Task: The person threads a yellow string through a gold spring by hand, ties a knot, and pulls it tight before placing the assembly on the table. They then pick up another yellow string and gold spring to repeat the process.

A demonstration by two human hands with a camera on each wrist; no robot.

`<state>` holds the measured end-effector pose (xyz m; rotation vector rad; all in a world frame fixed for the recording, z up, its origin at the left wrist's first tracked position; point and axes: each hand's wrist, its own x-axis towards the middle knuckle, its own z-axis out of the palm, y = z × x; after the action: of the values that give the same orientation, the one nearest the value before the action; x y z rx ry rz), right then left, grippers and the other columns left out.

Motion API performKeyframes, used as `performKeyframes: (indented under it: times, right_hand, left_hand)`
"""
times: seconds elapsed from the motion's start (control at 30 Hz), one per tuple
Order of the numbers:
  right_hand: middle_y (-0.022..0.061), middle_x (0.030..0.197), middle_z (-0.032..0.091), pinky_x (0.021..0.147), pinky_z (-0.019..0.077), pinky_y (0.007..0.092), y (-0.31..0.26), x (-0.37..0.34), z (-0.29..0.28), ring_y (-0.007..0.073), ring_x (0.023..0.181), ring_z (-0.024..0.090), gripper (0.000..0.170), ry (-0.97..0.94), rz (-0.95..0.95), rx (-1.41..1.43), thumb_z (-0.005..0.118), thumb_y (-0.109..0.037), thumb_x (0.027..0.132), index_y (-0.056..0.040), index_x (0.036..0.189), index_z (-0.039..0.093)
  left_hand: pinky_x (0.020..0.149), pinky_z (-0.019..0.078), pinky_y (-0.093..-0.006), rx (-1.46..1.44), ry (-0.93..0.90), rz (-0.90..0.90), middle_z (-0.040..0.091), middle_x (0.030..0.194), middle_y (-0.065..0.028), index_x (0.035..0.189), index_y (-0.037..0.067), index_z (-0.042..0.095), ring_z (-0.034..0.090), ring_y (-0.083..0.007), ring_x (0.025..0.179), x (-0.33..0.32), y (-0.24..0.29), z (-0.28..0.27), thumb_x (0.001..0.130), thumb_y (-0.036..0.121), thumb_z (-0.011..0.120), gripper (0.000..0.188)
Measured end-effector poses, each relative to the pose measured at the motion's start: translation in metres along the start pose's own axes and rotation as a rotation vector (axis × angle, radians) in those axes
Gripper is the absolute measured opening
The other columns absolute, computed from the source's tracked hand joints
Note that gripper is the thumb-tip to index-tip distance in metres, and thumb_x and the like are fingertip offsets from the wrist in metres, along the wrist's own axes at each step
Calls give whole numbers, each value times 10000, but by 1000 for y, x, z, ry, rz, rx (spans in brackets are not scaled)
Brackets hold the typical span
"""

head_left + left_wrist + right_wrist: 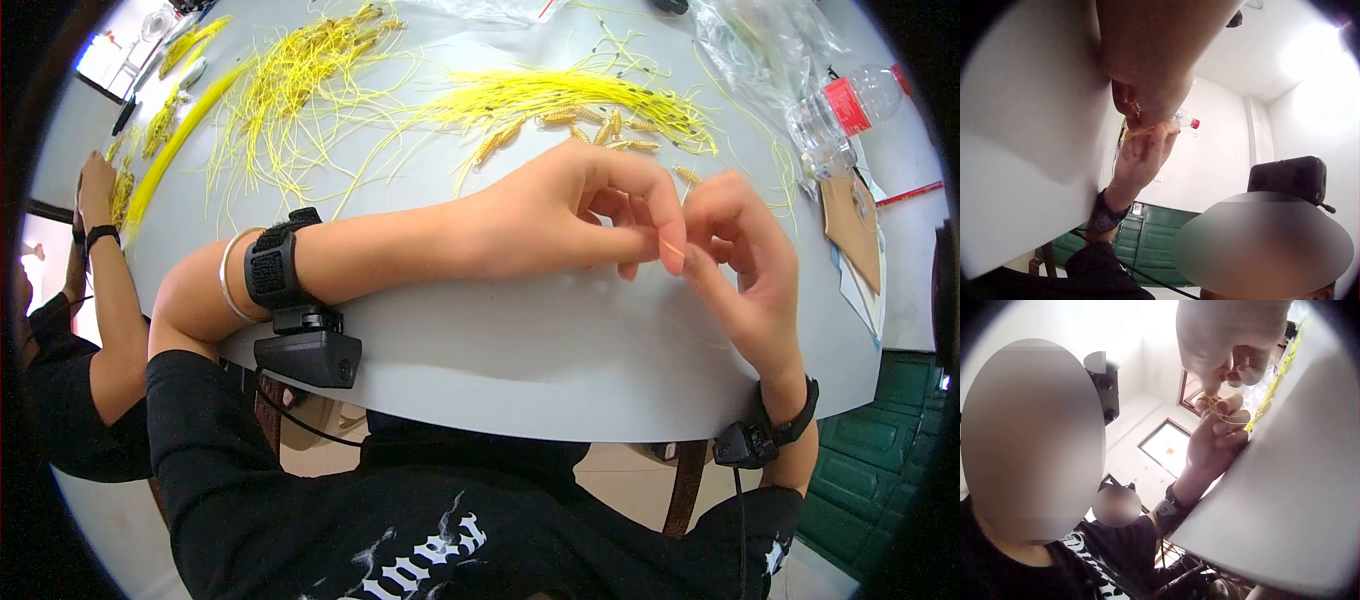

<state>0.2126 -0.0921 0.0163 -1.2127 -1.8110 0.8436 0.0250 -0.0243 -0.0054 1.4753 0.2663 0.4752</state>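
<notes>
In the head view, the left hand (590,215) is curling its thumb and index finger in a pinch on a thin yellow cord (672,248), above the pale grey desk (520,340). The right hand (745,265) is bringing its bent fingertips against the left ones, pinching at the same cord. Behind them, a fanned bundle of bright yellow cords (570,95) is lying with ribbed gold coil-like pieces (605,132) along its near edge. A tangled yellow bundle (310,60) is spreading farther left, and a clear plastic bottle with a red label (850,108) is lying at the right. Another person's hand (97,190) is resting at the far left.

In the left wrist view, both hands are meeting at the fingertips, with cord strands crossing between them.

In the right wrist view, the cord is looping from the pinched fingertips, a small golden bit (1212,402) showing there; its exact form is too blurred to tell.
</notes>
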Motion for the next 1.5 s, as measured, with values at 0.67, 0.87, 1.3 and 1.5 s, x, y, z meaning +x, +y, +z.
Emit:
performKeyframes:
  times: [0.67,0.87,1.3,1.5]
  right_hand:
    - [-23,650,431,420,274,171,-1,1,-15,36,505,384,123,-354,360,749,514,-160,858,-51,895,470]
    - [-26,605,349,368,257,205,11,3,-31,67,446,318,196,-255,194,1082,439,-268,916,-75,928,405]
    - [177,1294,415,416,330,148,-19,3,-19,48,549,473,501,27,25,212,447,-245,906,20,1312,322]
    - [17,764,561,520,407,172,-10,-4,-12,42,634,518,172,-86,133,21,569,-45,836,-18,1004,545]
  left_hand:
    - [657,423,-201,-57,-42,76,522,760,-3,809,51,546,495,-60,686,0,0,-2,851,-6,527,74]
    - [843,422,-250,-53,101,76,476,702,18,827,80,505,433,-55,581,1,-5,-5,869,44,529,60]
    - [554,394,-177,-22,86,36,535,814,7,859,92,546,515,-51,725,-1,-1,-4,866,71,549,23]
    - [541,390,-177,-38,112,36,565,876,0,924,95,545,515,-53,711,-2,-3,-5,863,128,585,80]
